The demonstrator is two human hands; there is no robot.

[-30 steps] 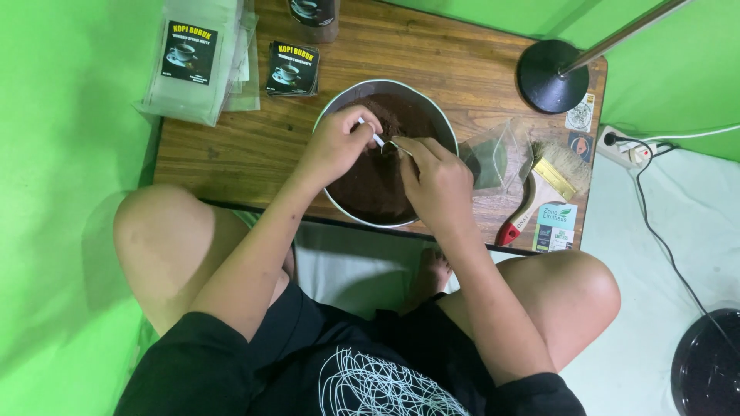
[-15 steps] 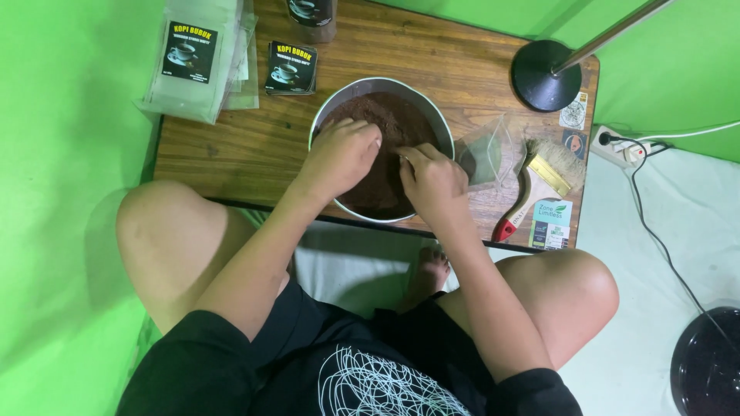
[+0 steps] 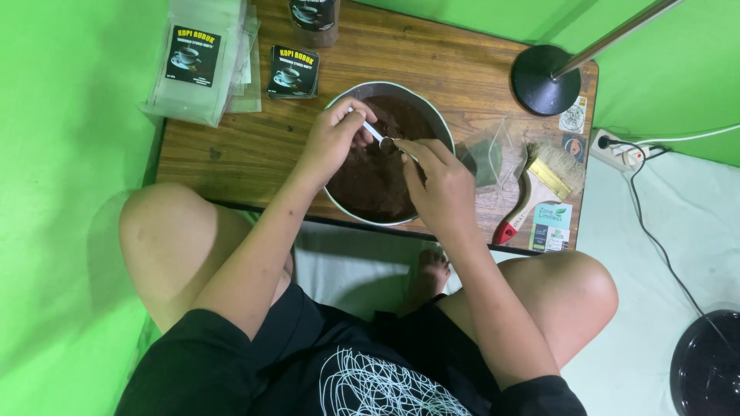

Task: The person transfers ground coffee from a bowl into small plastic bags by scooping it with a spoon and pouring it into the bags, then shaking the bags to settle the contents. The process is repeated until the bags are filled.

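A round metal bowl (image 3: pixel 428 112) full of dark brown powder (image 3: pixel 378 181) sits on a low wooden table (image 3: pixel 254 146). My left hand (image 3: pixel 333 137) holds a small white measuring spoon (image 3: pixel 375 134) by its handle over the powder. My right hand (image 3: pixel 439 189) is right beside the spoon's scoop end, fingers pinched around something small and thin that I cannot make out. Both hands hover above the bowl.
Clear pouches with black labels (image 3: pixel 196 65) and a small black packet stack (image 3: pixel 293 72) lie at the table's far left. A clear bag (image 3: pixel 486 158) and a red-handled brush (image 3: pixel 536 189) lie right of the bowl. A black lamp base (image 3: pixel 546 79) stands at the far right corner.
Half a second ago both hands were down in the bowl; now they have lifted, and the left hand shows the spoon raised over the powder.
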